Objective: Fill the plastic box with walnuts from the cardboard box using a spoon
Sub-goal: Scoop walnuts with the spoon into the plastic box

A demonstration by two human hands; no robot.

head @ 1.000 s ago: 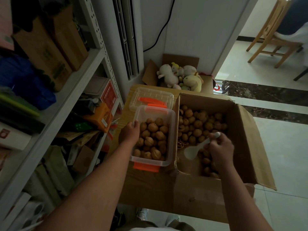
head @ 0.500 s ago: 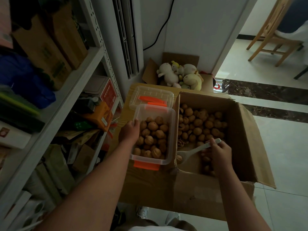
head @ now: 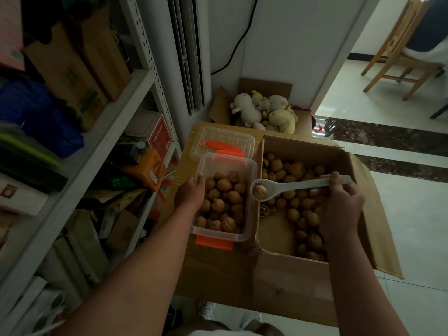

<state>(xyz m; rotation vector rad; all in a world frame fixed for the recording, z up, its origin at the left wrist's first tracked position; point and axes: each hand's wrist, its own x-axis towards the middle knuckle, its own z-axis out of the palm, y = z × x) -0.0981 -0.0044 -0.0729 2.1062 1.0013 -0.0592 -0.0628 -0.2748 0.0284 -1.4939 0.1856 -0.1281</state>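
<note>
A clear plastic box [head: 251,170] with orange clasps stands on a small wooden table, largely full of walnuts [head: 224,202]. My left hand [head: 191,194] grips its left wall. To its right an open cardboard box [head: 339,154] holds many more walnuts [head: 300,214]. My right hand [head: 341,202] holds the handle of a pale spoon [head: 291,186] above the cardboard box. The spoon's bowl carries one walnut [head: 259,191] and hovers at the plastic box's right rim.
The clear lid [head: 223,139] with orange strips lies behind the plastic box. A metal shelf [head: 116,112] crowded with boxes runs along the left. A carton of plush toys [head: 264,112] sits at the back. A wooden chair [head: 397,57] stands on the tiled floor far right.
The spoon dipped low into the cardboard box, picked up one walnut, and has risen and swung left to the plastic box's rim. My left hand stayed on the plastic box.
</note>
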